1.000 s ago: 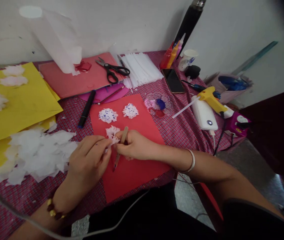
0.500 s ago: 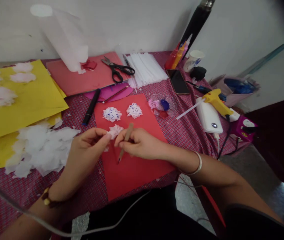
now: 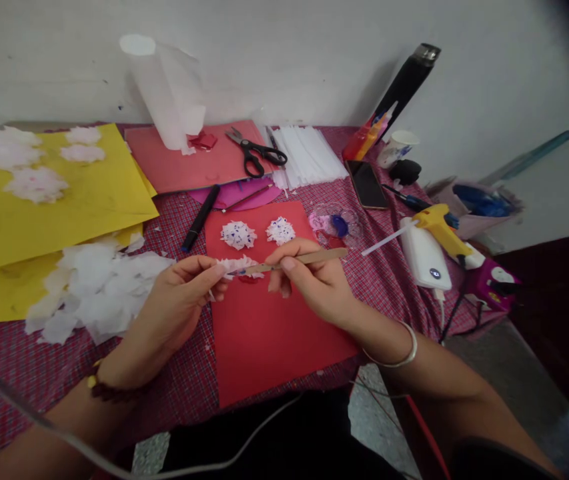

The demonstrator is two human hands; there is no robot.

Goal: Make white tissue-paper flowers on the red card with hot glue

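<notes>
The left hand (image 3: 179, 293) keeps a pinching grip on the edge of a white paper flower (image 3: 247, 261), which is above the red sheet (image 3: 284, 340), near its left edge. The right hand (image 3: 314, 280) has its grip closed around a flat wooden stick (image 3: 317, 257), and the dark tip of this stick lies across the flower; whether it presses on the paper, one cannot tell. The main risk seems to be in the paper itself: it looks thin, so if the tip pushes too strongly, the petals may tear or bend. If the tip carries wet paint, which is too small to see, too much of it could make a blot instead of small dots, like those on the speckled flower (image 3: 239, 235) lying just behind. The pinch also looks narrow, so a sideways push could turn the flower or pull it from the fingers. A reach toward the clear paint dish (image 3: 353, 217), at the right edge of the sheet, might let drops fall on the other speckled flower (image 3: 281, 231), which lies between.
</notes>
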